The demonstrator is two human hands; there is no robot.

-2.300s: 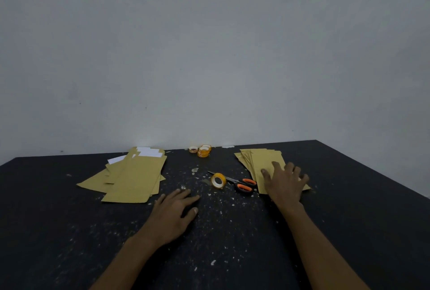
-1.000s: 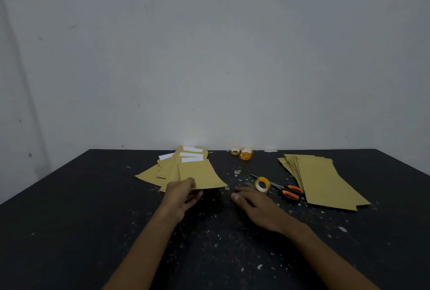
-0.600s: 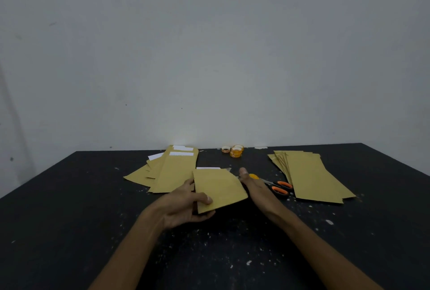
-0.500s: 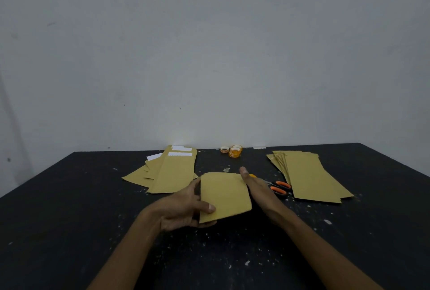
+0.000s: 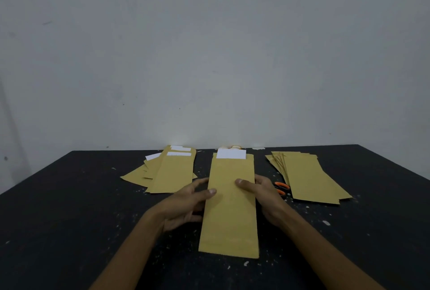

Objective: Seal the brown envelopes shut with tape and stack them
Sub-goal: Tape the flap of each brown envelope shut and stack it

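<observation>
- Both hands pinch the brown envelope (image 5: 230, 215) mid-length by its long edges, left hand (image 5: 186, 201) and right hand (image 5: 263, 194), thumbs on top, over the desk (image 5: 69, 208).
- Its long axis runs straight away from me, with the open end and its white paper (image 5: 231, 153) farthest off.
- Scissors (image 5: 281, 187) lie just beside my right hand.

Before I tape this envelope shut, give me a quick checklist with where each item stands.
1. Grip on the envelope: ok, the left hand and right hand hold its long edges, thumbs on top.
2. Contents fully inside: not ok, white paper sticks out of the far end.
3. Far end closed: not ok, it is open.
4. Reach to the tape: cannot tell, no roll plainly in view.
5. Reach to the scissors: ok, orange handles show beside the right hand.
6. Place to stack: ok, a pile of envelopes lies to the right.
</observation>
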